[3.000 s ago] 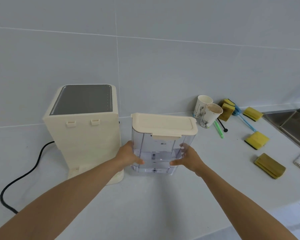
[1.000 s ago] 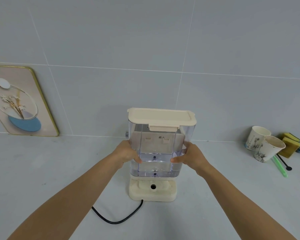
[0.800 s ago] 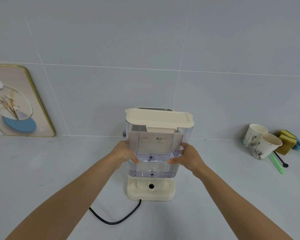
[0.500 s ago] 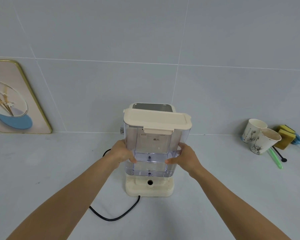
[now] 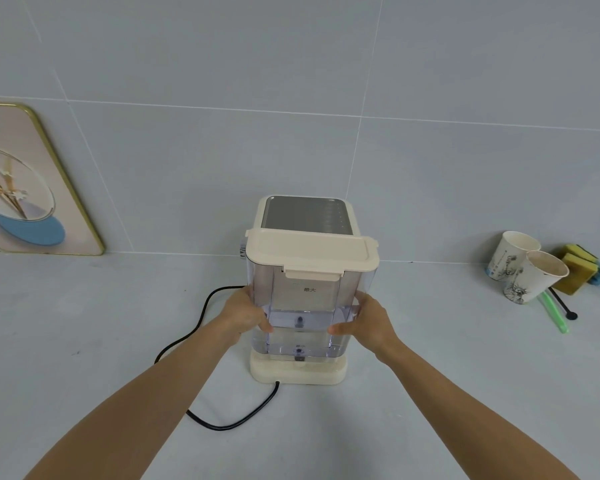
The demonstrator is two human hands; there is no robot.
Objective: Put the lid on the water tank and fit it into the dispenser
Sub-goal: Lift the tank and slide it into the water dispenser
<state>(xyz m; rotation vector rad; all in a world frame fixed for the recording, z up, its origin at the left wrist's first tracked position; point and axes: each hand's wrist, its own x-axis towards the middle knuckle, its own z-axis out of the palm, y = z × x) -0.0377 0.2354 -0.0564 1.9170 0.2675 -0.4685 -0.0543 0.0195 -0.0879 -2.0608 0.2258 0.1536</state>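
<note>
Head view shows the left hand (image 5: 243, 315) and right hand (image 5: 369, 327) with fingers closed on the lower side walls of the lidded water tank (image 5: 305, 306), standing on the dispenser (image 5: 298, 372) base, probably rigid, slick and water-heavy, so a low two-sided hold suits.

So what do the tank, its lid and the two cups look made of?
Tank: clear rigid plastic, probably; the water and dispenser show through. Lid: opaque cream plastic, matte, with a moulded latch. Cups: paper, seemingly; thin rolled rims, printed sides.
</note>
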